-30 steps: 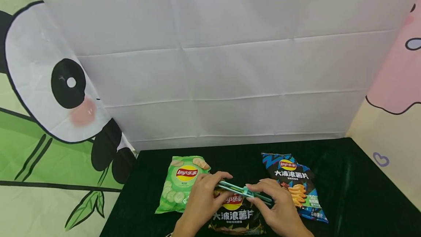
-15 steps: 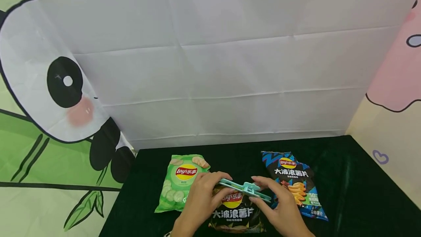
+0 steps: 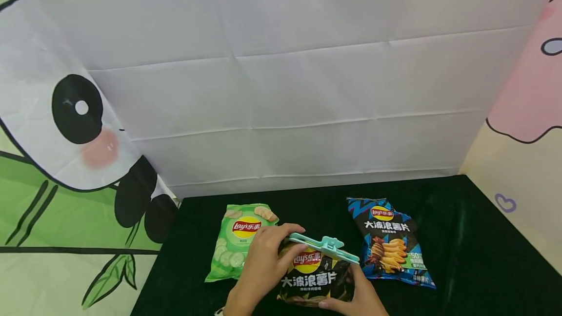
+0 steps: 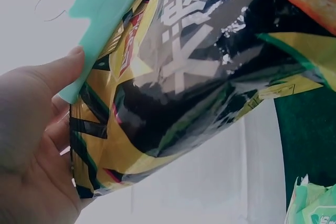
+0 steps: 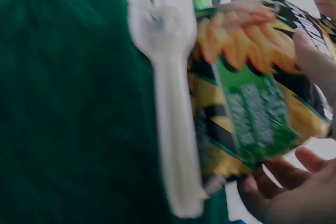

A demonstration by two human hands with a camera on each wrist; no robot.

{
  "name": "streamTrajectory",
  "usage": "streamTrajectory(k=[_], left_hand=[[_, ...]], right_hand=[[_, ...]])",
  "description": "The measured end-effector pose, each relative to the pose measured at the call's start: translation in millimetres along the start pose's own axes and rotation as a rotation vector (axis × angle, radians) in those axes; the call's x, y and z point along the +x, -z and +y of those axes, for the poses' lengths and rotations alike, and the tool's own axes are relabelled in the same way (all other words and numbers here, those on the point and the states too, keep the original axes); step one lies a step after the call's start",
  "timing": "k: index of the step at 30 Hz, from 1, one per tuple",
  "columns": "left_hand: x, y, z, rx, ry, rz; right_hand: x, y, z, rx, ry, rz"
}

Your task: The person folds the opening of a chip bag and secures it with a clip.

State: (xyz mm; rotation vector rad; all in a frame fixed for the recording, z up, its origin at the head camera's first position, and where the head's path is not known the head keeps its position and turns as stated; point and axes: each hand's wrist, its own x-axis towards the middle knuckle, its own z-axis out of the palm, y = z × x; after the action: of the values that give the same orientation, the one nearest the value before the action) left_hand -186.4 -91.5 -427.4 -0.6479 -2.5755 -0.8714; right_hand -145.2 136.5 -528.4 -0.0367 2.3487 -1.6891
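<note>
A black Lay's chip bag (image 3: 313, 279) stands tilted in both hands, with a mint-green bag clip (image 3: 329, 246) across its top edge. My left hand (image 3: 267, 262) pinches the clip's left end and the bag's top corner. In the left wrist view, the thumb (image 4: 71, 69) presses on the clip (image 4: 102, 19), with the fingers behind the bag (image 4: 178, 77). My right hand (image 3: 357, 296) grips the bag's lower right side. In the right wrist view, the right hand (image 5: 310, 182) has its thumb over the bag's front and its fingers at the bag's edge (image 5: 257, 114).
A green Lay's bag (image 3: 239, 243) lies to the left and a blue-black Lay's bag (image 3: 392, 245) to the right on the dark green cloth (image 3: 474, 257). A white hand-shaped stick (image 5: 176, 108) shows beside the black bag in the right wrist view. A white backdrop (image 3: 285, 87) rises behind.
My right hand has left the clip's right end and moved down to the black bag's side. The clip's right end shows uncovered along the bag's top. My left hand keeps its hold.
</note>
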Motion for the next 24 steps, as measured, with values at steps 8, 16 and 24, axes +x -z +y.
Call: streamTrajectory(k=[8, 16, 24], left_hand=[[-6.5, 4.2, -6.9, -0.129, 0.097, 0.011], [-26.1, 3.9, -19.4, -0.313, 0.39, 0.047], [-55.5, -13.6, -36.6, -0.439, 0.605, -0.158]], right_hand=[[5, -13.9, 13, 0.013, 0.06, -0.081], [7, -16.3, 14, 0.007, 0.047, -0.075], [13, -18.0, 28, -0.011, -0.009, -0.043]])
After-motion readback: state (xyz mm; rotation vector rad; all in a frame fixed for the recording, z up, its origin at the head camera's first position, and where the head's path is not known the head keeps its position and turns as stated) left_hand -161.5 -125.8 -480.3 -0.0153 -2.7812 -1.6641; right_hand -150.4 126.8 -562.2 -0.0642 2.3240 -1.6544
